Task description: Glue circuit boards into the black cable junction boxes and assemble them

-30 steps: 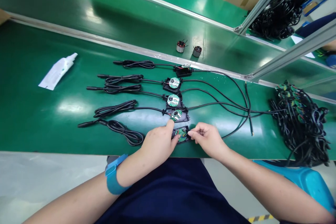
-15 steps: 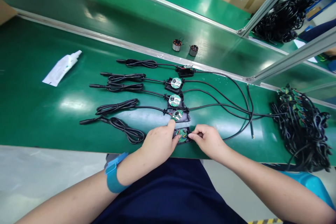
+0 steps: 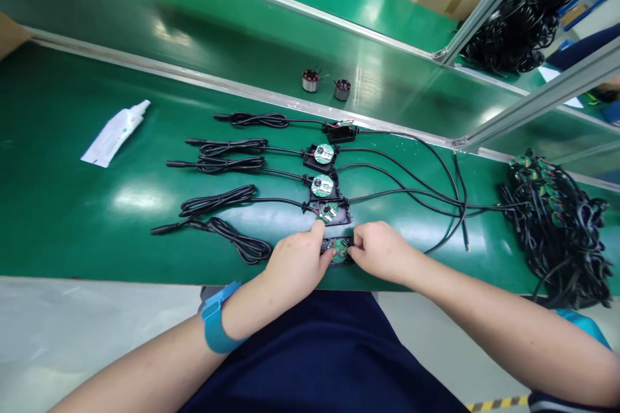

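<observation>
On the green bench [image 3: 72, 219] lie several small black housings with round green circuit boards, each with black cables running left and right. The nearest housing [image 3: 338, 250] sits at the front edge between my hands. My left hand [image 3: 295, 264] grips its left side, thumb and fingers curled around it. My right hand [image 3: 380, 250] presses against its right side with fingers closed on it. Just behind it lies another housing [image 3: 330, 211] with its board tilted. Farther back are two more boards [image 3: 322, 185] [image 3: 323, 153] and a closed black housing [image 3: 340, 132].
A white tube [image 3: 116, 132] lies at the left. Two small wound coils [image 3: 310, 80] [image 3: 341, 89] stand on the far belt beyond a metal rail. A heap of black cables with boards [image 3: 557, 226] sits at the right. Coiled leads [image 3: 227, 239] lie left of my hands.
My right hand has moved in closer against the nearest housing, fingers now closed on its right side. My left hand stays on its left side. The view shifted slightly.
</observation>
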A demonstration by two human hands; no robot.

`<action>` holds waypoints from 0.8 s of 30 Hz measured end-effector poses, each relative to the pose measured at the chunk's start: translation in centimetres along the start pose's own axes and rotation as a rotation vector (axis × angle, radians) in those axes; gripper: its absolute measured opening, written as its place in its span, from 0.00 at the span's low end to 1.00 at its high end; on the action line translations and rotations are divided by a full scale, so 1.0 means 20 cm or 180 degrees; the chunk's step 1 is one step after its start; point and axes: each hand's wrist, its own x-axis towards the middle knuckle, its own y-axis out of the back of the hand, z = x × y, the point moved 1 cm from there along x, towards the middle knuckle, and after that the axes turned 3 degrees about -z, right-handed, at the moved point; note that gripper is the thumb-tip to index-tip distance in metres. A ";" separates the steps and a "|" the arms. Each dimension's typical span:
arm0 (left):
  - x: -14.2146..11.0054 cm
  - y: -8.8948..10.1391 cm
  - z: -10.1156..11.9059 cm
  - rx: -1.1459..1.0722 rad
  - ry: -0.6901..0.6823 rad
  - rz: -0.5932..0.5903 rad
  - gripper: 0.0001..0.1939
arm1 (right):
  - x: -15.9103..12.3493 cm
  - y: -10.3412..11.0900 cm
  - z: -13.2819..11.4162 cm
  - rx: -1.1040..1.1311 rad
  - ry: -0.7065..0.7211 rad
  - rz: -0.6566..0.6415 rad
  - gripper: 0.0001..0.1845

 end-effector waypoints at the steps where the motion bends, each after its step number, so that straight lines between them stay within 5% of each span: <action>1: 0.00 0.00 0.00 0.0005 -0.0008 -0.0013 0.13 | 0.00 -0.01 0.01 0.0180 -0.0069 0.0042 0.11; 9: 0.00 0.02 -0.01 -0.0185 -0.0060 -0.0052 0.14 | 0.02 -0.02 -0.01 -0.0035 -0.0148 -0.0131 0.15; 15: -0.08 0.09 -0.13 -0.0636 -0.0665 -0.0281 0.06 | 0.04 0.02 -0.02 0.0254 -0.0303 -0.0337 0.18; 24: -0.07 0.10 -0.12 -0.0036 -0.0861 0.0043 0.08 | 0.04 -0.02 0.02 0.0508 -0.0199 -0.0144 0.19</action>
